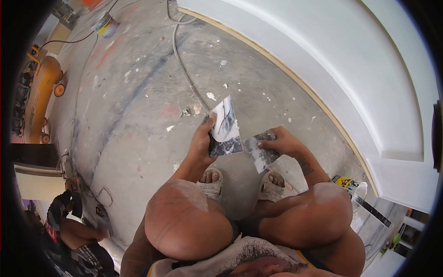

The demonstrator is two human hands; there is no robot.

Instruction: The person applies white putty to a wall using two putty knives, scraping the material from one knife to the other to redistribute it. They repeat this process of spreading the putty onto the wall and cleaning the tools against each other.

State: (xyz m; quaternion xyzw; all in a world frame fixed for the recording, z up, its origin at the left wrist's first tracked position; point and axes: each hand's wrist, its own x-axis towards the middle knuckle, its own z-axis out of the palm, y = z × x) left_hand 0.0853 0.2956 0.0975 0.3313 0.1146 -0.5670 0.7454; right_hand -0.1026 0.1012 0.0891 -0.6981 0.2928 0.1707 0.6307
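My left hand point(200, 141) grips a flat dark plate point(226, 129) by its left edge, and white paste is spread over its upper part. Close by on the right, my right hand point(284, 142) pinches a smaller dark plate point(262, 151) smeared with grey-white residue. The two plates are side by side above my sandalled feet, their near edges almost meeting. Both hands are in front of my bent knees.
A white panel point(323, 69) with a tan lower edge runs along the right. Beside my right knee stands a bucket point(353, 190). A hose point(180, 62) crosses the spattered floor. An orange compressor point(44, 94), another bucket point(106, 25) and a crouching person point(80, 231) are at left.
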